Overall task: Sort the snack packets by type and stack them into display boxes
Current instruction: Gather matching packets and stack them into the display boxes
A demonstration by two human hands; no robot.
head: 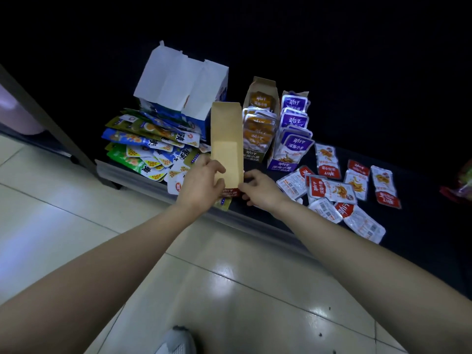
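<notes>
Holding the empty display box (226, 139) in both hands at the near edge of the table (419, 221).
My left grip (201, 182) curls round its left wall and my right grip (260, 190) pinches its near right corner. The filled orange box (259, 123) and purple box (291, 134) stand just right of it, with red packets (355, 187) loose beyond.

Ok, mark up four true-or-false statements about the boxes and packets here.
1. The left hand and right hand both hold the empty box. True.
2. The red packets are stacked in a box. False: they lie loose on the dark surface.
3. The purple packets stand in a display box. True.
4. The orange packets sit right of the purple ones. False: they sit left of them.
</notes>
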